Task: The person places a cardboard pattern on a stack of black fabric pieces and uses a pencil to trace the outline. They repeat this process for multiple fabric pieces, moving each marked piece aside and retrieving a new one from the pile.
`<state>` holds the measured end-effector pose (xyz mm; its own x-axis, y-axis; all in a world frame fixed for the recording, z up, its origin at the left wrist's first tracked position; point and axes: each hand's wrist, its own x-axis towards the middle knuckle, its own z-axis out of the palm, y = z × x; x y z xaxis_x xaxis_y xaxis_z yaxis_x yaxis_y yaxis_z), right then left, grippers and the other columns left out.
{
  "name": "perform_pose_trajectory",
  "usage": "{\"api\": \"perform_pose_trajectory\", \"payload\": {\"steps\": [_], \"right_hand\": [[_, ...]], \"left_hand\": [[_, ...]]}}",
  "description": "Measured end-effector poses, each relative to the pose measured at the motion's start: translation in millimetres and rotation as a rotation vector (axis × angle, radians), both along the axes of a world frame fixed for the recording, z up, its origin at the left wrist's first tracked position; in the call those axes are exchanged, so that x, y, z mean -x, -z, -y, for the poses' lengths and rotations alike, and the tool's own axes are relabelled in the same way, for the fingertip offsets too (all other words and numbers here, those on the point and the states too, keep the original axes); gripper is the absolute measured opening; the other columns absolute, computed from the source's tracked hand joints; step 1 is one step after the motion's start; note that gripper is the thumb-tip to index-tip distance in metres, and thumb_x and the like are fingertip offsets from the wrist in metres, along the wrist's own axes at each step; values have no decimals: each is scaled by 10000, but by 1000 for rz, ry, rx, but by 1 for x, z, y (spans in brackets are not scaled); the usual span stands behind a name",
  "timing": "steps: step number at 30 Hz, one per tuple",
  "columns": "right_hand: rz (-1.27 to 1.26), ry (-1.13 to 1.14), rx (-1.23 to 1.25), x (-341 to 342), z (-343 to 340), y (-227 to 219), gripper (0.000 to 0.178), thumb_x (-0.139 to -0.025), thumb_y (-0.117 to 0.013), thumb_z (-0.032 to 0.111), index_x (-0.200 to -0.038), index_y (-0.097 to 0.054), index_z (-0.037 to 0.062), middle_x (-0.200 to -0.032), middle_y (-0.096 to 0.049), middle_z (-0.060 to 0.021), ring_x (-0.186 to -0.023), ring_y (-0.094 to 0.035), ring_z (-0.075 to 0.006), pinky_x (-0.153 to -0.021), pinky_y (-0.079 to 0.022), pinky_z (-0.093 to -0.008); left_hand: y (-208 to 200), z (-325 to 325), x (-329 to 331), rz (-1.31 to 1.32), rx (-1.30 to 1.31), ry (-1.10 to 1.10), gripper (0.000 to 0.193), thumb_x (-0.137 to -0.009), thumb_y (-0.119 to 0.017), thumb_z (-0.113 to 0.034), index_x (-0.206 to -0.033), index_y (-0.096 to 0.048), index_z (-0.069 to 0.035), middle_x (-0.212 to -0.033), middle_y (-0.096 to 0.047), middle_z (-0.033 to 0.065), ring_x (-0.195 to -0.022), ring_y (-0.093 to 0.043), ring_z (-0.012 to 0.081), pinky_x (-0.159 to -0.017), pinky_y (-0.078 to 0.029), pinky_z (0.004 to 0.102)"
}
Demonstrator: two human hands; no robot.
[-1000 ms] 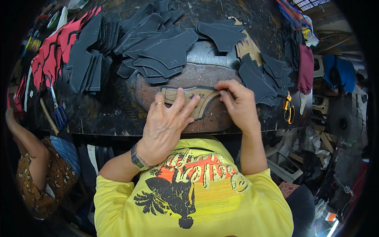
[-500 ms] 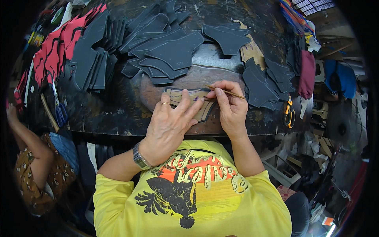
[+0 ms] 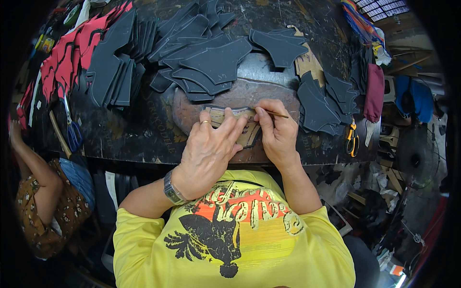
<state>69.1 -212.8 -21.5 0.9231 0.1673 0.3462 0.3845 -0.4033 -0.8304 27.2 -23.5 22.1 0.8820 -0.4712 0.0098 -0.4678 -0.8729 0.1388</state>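
Observation:
My left hand (image 3: 206, 146), with a ring and a wristwatch, lies flat with its fingers stretched over a tan cardboard template (image 3: 248, 136). The template bears dark markings and rests on a dark cut piece whose edge (image 3: 226, 107) shows along the top. In my right hand (image 3: 277, 133), a slim brown pen-like stick (image 3: 276, 114) is pinched between thumb and fingers. Its tip is at the template's upper right edge. Beneath lies a brown rounded board (image 3: 185, 113) on the dark table.
Dark cut pieces (image 3: 216, 60) are heaped beyond my hands, with more (image 3: 319, 103) at right. Red pieces (image 3: 65, 67), blue-handled scissors (image 3: 73, 134) and a wooden stick (image 3: 59, 133) lie left. Orange-handled snips (image 3: 352, 139) sit right. Another person's arm (image 3: 36, 163) is at far left.
My right hand has moved slightly, and the stick lies at a flatter slant. My left fingers have shifted a little on the template.

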Motion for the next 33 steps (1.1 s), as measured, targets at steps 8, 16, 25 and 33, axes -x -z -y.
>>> {"api": "perform_pose_trajectory", "payload": {"steps": [8,16,25,33], "right_hand": [[35,-73,89,-1,0,-10,93,-985,-651,-22,-1069,-619,4,-959,-669,-154,-829,-691,-355,-726,-550,-386],[-14,-5,200,0,14,-22,34,-974,-656,10,-1006,-645,3,-920,-664,-166,-811,-671,-377,-741,-528,-418],[-249,151,-34,10,46,-33,84,-1025,-644,27,-1081,-673,-28,-927,-703,-90,-825,-727,-178,-742,-542,-303],[-270,16,-276,16,41,-21,142,-1055,-609,-6,-1180,-666,-45,-1126,-707,-98,-1025,-722,-168,-923,-546,-273]], "left_hand": [[-3,-1,-3,-10,-10,4,711,-921,-758,-351,-1560,-498,-178,-1387,-567,75,-1069,-538,346,-884,-532,376],[-3,-3,-5,-32,57,2,658,-911,-767,-344,-1510,-550,-174,-1370,-584,73,-1077,-538,343,-909,-528,387],[-2,-4,-6,-35,93,23,633,-907,-775,-308,-1475,-566,-126,-1353,-583,91,-1123,-553,359,-846,-574,384],[-1,-4,-5,-11,124,15,635,-896,-785,-295,-1469,-574,-123,-1352,-583,97,-1116,-551,355,-866,-567,385]]}}
